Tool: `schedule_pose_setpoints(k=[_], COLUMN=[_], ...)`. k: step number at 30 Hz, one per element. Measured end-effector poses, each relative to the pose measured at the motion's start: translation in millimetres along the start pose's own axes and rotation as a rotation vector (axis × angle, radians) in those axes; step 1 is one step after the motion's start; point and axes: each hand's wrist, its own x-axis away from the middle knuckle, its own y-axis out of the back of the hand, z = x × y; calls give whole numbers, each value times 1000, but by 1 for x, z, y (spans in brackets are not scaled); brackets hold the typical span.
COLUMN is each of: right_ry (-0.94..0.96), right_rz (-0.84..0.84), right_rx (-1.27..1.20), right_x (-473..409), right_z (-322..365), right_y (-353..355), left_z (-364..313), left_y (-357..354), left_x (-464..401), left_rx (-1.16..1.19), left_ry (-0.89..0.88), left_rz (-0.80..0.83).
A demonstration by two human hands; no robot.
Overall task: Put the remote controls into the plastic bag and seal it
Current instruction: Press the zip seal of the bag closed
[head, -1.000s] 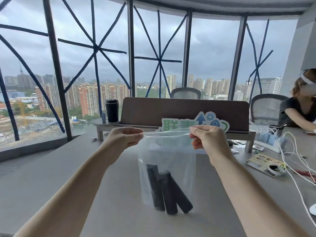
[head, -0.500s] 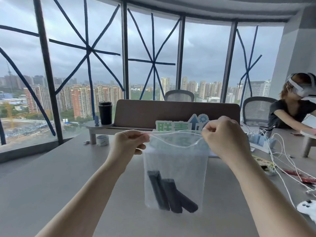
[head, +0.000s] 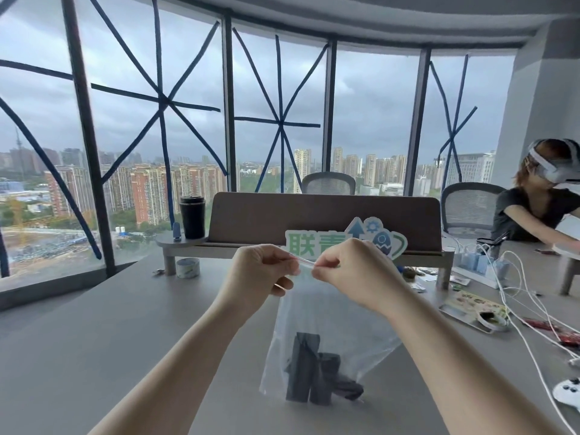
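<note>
A clear plastic bag [head: 323,315] hangs above the grey table [head: 94,340], held by its top strip. Three black remote controls [head: 309,372] stand and lean inside at the bottom of the bag. My left hand [head: 257,274] pinches the top strip on the left. My right hand [head: 351,274] pinches it just to the right, the two sets of fingertips almost touching. Only a short piece of the strip shows between them, and the bag's upper part is bunched under my hands.
A brown desk riser [head: 323,221] with a green and white sign [head: 345,243] and a black cup [head: 192,216] stands behind. A tape roll [head: 187,267] lies left. White cables [head: 521,296], a white controller [head: 568,395] and a person wearing a headset [head: 543,199] are at right.
My right hand has slid left along the bag's top strip until it nearly meets the left hand. The bag's top has narrowed and the camera has tilted.
</note>
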Motion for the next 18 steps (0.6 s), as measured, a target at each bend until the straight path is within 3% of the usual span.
schedule_pose_setpoints(k=[9,18], right_ry=[45,117], right_rz=[8,-54], right_rx=[-113,-26], right_x=[-16,-20], right_z=[1,8], right_y=[6,4], left_z=[-13,-17], left_y=[-3,-2], left_x=[-5,-10], left_rx=[-134,-213], left_ry=[-68,-100], left_rz=[8,-12])
